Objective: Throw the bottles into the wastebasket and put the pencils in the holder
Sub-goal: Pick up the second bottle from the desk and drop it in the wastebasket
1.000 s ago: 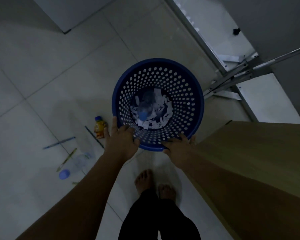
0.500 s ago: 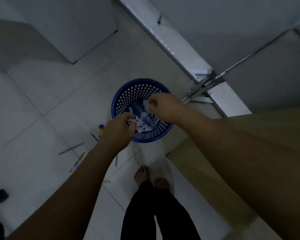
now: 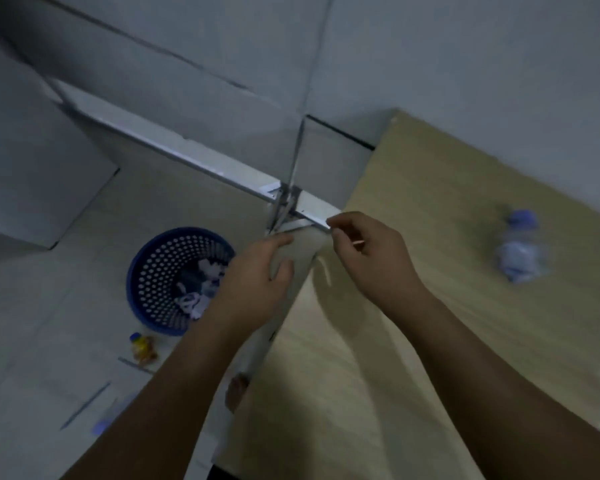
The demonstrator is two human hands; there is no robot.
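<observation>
Hands: left hand (image 3: 257,271) hangs over the table's near-left edge, fingers loosely curled with nothing visible between them; right hand (image 3: 371,251) is above the table corner, thumb and forefinger pinched together, possibly on a thin pale sliver, too blurred to confirm.
Wastebasket: blue perforated wastebasket (image 3: 174,278) stands on the floor tiles left of the wooden table (image 3: 413,341), holding paper scraps and what may be 1 bottle.
Bottles outstanding: 1 crumpled clear bottle with blue cap (image 3: 520,252) lies on the tabletop, well apart from both hands; 1 small yellow bottle (image 3: 142,348) lies on the floor just beside the basket; 1 more blue-capped item (image 3: 101,426) shows faintly at lower left, identity uncertain.
Pencils: at least 2 thin sticks, read as pencils (image 3: 87,405), lie on the floor near the yellow bottle.
Holder: not in view.
Risk 1: crumpled bottle is light and curved; a hurried reach across the table could knock it rolling off the far side.
Risk 2: a toss from table height may strike the basket rim and bounce out.
Risk 3: bare foot (image 3: 236,389) is close to the floor pencils; a step could snap or scatter them.
Risk 4: dim light and motion blur make small pencils easy to overlook.
</observation>
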